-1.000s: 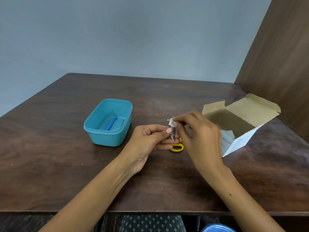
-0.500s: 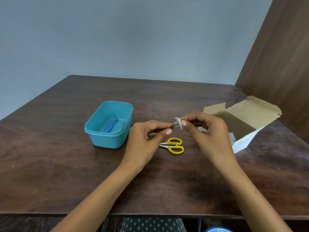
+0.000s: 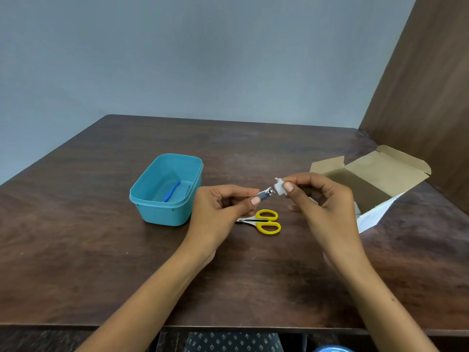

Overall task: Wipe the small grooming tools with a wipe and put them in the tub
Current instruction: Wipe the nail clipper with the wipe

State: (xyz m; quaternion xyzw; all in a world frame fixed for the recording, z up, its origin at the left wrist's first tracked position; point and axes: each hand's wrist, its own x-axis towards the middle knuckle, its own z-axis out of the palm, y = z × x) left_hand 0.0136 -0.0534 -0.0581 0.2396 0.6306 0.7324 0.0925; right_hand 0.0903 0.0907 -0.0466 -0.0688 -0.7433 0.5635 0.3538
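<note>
Both hands are raised just above the dark wooden desk [image 3: 101,250]. The left hand [image 3: 220,209] pinches a small metal nail clipper [image 3: 265,195] between thumb and fingertips, so its grip is closed on the clipper, whose cutting end points toward the other hand. The right hand [image 3: 322,201] pinches a small folded white wipe [image 3: 279,188] between thumb and forefinger, its grip closed on the wipe; the wipe sits right at the clipper's tip, and I cannot tell whether the 2 touch.

On the desk just below the hands lie small scissors [image 3: 264,221] with yellow handles, their blades pointing left and partly hidden by the left hand. To the left stands the teal tub [image 3: 165,212], open, near the left hand but apart from it. Inside it lies 1 thin blue tool [image 3: 172,191] on the bottom. To the right, behind the right hand, an open cardboard box [image 3: 380,179] lies with its flaps spread, close to a brown side panel [image 3: 431,97].
</note>
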